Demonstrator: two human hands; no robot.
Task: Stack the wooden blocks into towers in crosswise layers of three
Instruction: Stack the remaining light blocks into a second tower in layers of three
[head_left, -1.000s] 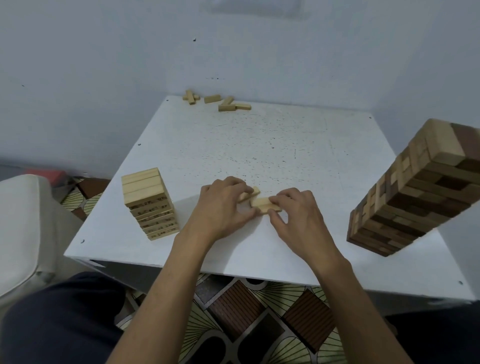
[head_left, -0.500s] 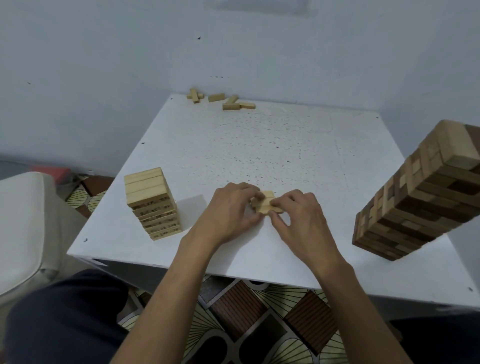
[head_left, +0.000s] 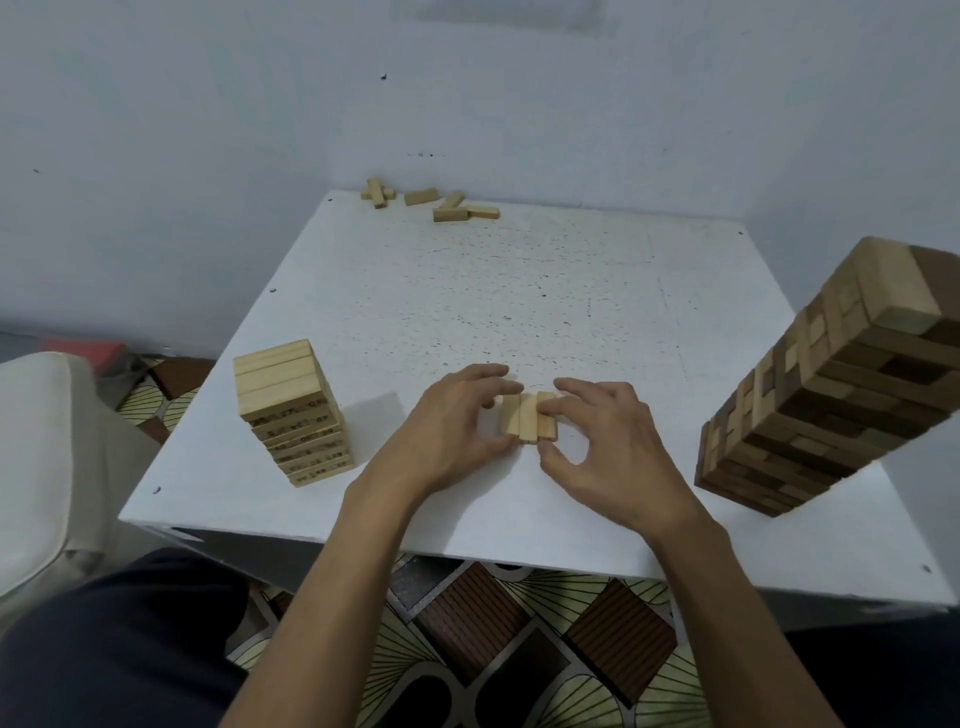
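- Near the front edge of the worktop (head_left: 519, 291), three blocks (head_left: 529, 422) lie flat, side by side.
- The left hand (head_left: 452, 436) and right hand (head_left: 618, 447) each pinch the row's sides; that grip likely pushes them snug as a first layer.

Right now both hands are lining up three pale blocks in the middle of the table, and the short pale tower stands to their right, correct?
Not quite: in the head view the short pale tower stands to their left; the tall mixed-wood tower is the one on the right. The left hand and right hand do line up the three pale blocks.
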